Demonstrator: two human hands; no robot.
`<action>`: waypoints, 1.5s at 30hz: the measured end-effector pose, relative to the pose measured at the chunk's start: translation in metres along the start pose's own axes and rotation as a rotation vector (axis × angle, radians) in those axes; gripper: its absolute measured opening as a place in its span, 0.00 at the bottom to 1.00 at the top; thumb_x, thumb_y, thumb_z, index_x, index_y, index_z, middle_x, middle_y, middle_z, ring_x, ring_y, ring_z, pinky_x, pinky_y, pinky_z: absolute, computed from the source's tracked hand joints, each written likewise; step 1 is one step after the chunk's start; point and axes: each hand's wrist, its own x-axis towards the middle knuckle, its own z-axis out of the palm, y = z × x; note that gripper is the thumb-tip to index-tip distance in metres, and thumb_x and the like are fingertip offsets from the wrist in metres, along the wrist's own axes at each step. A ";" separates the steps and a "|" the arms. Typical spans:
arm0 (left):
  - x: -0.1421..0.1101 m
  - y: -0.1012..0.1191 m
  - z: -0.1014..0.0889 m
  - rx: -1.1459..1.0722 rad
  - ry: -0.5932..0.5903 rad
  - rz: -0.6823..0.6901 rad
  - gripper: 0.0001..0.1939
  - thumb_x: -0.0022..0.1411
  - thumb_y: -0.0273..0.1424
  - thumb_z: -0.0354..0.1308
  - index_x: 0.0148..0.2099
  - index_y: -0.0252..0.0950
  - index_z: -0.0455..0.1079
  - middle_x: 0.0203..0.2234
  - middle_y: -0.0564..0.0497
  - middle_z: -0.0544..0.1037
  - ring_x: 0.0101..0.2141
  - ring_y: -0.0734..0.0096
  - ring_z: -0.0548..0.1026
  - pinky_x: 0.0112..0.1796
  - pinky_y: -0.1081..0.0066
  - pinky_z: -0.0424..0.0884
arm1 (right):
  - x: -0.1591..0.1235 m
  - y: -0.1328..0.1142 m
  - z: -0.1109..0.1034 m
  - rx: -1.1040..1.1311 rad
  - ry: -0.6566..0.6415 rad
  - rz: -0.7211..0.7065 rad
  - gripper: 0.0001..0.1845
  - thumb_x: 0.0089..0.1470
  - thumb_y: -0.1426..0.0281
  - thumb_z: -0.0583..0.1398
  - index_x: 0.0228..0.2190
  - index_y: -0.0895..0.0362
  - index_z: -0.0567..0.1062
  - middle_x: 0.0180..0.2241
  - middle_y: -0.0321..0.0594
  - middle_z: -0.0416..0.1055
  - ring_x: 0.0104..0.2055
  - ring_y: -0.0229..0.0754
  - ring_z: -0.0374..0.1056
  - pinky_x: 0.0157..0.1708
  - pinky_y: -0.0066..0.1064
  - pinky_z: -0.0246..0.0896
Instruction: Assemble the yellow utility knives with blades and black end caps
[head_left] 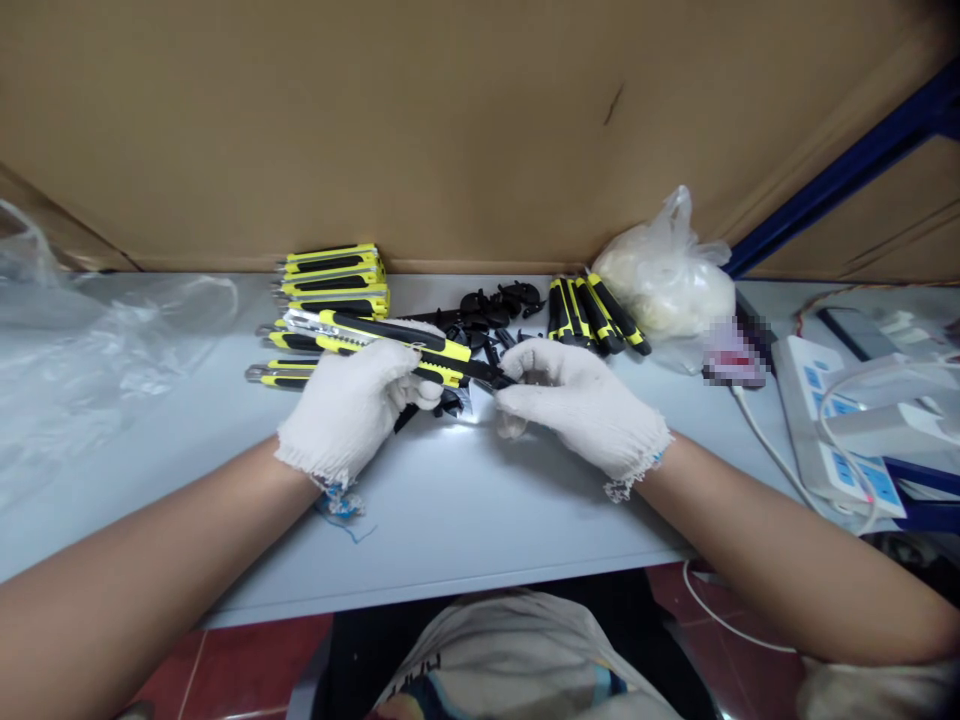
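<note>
One gloved left hand [352, 410] gripped a yellow-and-black utility knife [390, 331] at frame centre, the right hand [581, 400] pinched a black piece [486, 374] at its end, more knives [334, 282] lay left of centre on the desk [465, 530].

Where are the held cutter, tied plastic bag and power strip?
Held cutter [379, 329]: head view, on its black grip.
Tied plastic bag [667, 285]: head view, on its bulging body.
Power strip [821, 440]: head view, on its white socket face.
</note>
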 end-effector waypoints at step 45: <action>-0.024 0.005 0.015 0.559 -0.076 0.063 0.28 0.74 0.46 0.56 0.23 0.39 0.68 0.15 0.49 0.72 0.17 0.69 0.67 0.22 0.70 0.63 | -0.002 -0.007 0.023 0.018 -0.045 -0.140 0.23 0.51 0.68 0.68 0.50 0.56 0.75 0.25 0.31 0.77 0.19 0.34 0.65 0.18 0.24 0.60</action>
